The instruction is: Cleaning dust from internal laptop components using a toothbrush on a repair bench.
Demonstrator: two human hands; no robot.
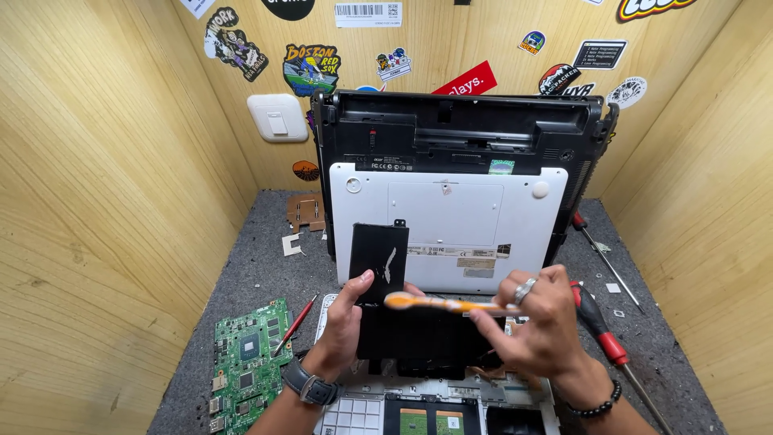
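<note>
- Nearest me lies an open laptop base, its white frame showing dark bays and small green boards inside.
- My left hand, a watch at the wrist, is closed in a pinch — thumb up on the face of a flat black rectangular panel, fingers behind its lower edge. I hold the panel upright, above a larger black slab that rests on the base.
- My right hand, a ring on one finger and a bead bracelet at the wrist, is curled shut on an orange tool. The tool is blurred; it runs leftward from my fingers, its tip just below the panel's bottom edge and close to my left thumb.
- So the panel sits just left of and above the tool's tip, the two hands near each other over the slab.
- Left of my left arm a green circuit board lies flat on the grey mat, a thin red-handled tool just beside it.
- Right of my right hand a red-and-black screwdriver lies on the mat, partly under my wrist; farther out lies a slimmer screwdriver.
- Behind the panel a white-and-black laptop shell leans against the back wall, closing off the far side.
- Wooden walls box me in left, right and rear — the open room is the mat strips on either side.
- On the back wall sit stickers and a white switch.
</note>
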